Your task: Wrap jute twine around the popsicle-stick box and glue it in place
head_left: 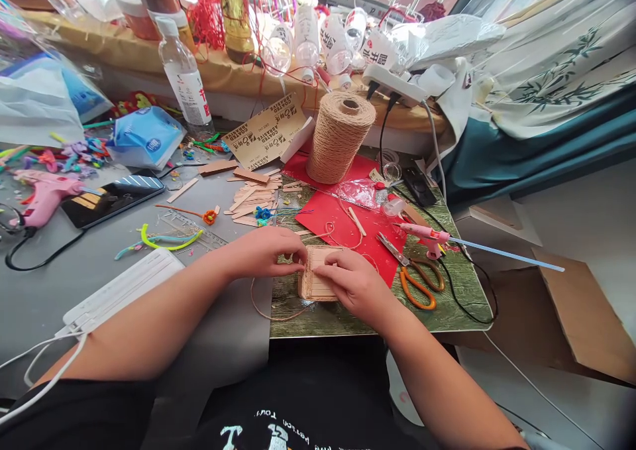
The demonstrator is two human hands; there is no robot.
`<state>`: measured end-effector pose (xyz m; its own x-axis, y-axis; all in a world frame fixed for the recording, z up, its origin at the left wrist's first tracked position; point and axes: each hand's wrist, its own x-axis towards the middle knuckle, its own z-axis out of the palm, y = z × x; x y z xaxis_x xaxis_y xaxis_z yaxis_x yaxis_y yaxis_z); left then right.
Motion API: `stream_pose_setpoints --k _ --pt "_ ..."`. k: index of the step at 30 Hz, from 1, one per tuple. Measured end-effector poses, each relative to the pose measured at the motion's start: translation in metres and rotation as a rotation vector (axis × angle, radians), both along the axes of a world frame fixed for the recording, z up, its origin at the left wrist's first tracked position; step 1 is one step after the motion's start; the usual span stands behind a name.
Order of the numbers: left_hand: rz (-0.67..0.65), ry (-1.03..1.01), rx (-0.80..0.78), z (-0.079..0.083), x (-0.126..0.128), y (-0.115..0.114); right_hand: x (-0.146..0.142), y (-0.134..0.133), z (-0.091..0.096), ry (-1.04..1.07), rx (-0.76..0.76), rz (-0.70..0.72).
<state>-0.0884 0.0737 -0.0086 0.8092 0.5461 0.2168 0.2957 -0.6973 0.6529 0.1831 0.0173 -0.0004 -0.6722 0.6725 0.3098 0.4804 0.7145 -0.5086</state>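
A small box-like piece of flat wooden craft sticks (322,289), edged with twine, lies low in front of me on the green board. My right hand (356,283) grips it from the right, thumb and fingers pressed on its top. At its left edge my left hand (272,251) has its fingers pinched together on the twine border; the exact hold of the fingertips is partly hidden. Loose twine (273,318) curves out from the box's left side toward the front. More twine trails behind the box over a red sheet (322,215).
A large twine spool (340,138) stands behind. To the right are orange-handled scissors (417,281) and a pink glue gun (424,232) with a long glue stick. Loose craft sticks (251,201), a ruler (199,228), a phone (114,198) and another glue gun (47,195) lie left.
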Motion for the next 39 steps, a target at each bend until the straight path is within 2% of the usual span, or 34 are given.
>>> stream_pose_setpoints --k 6,12,20,26,31,34,39 --pt "0.004 -0.011 -0.028 -0.003 -0.002 0.002 0.000 0.003 0.002 -0.058 0.041 0.056" --pt "0.009 0.021 -0.042 -0.001 -0.002 0.002 -0.001 0.002 0.003 -0.028 0.033 0.013" --pt "0.030 -0.015 -0.037 0.002 -0.002 0.002 0.000 0.004 0.004 -0.078 0.045 0.066" --pt "0.019 -0.034 -0.034 -0.004 -0.003 0.004 0.000 0.002 0.002 -0.022 0.003 0.012" --pt "0.027 -0.069 -0.032 -0.008 -0.004 0.005 -0.001 0.003 0.001 -0.047 0.006 0.048" --pt "0.010 -0.075 -0.026 -0.008 -0.005 0.005 -0.001 0.003 0.001 -0.031 -0.006 0.060" --pt "-0.031 -0.089 0.007 -0.005 -0.006 0.004 -0.001 0.000 0.001 -0.021 -0.021 0.005"
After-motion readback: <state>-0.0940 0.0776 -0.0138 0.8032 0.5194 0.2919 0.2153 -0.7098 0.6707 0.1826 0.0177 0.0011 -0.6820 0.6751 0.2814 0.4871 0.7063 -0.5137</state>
